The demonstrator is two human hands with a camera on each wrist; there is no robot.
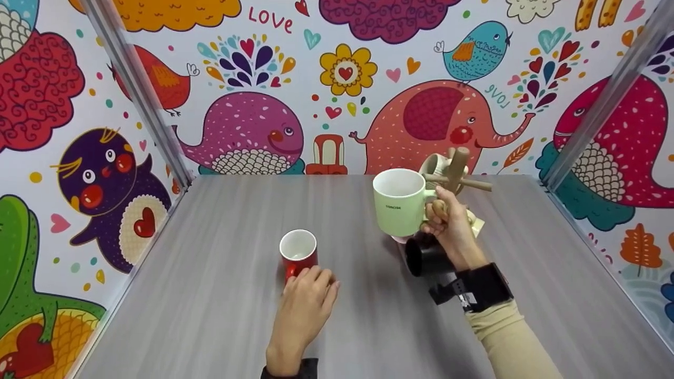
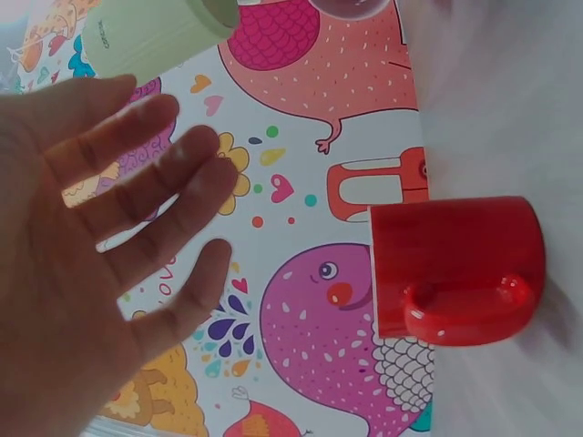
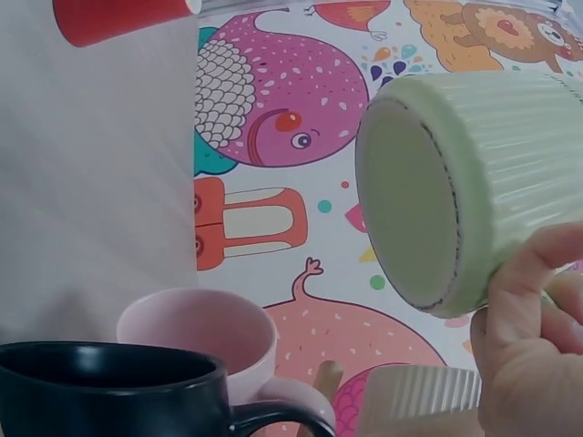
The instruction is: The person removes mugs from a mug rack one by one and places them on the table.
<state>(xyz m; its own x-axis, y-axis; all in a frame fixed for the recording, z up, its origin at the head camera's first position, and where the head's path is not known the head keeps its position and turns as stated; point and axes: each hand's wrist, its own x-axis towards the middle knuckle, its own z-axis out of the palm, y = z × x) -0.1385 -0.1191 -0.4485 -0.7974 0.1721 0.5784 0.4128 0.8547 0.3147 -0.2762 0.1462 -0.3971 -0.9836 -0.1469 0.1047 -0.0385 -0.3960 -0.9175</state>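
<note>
My right hand grips the handle of a pale green mug, raised above the table and roughly upright. The right wrist view shows its base and ribbed side. Below it lies a black mug on its side, partly hidden by my right hand and wrist. A pink mug stands behind the black one, mostly covered in the head view. Just behind my left hand is an upright red mug, its handle toward me. In the left wrist view the left fingers are spread, apart from this mug, holding nothing.
A wooden mug rack is at the back right, with a cream ribbed mug by it. A pale yellow object shows partly behind my right hand. Cartoon-printed panels wall the grey table at the back and sides.
</note>
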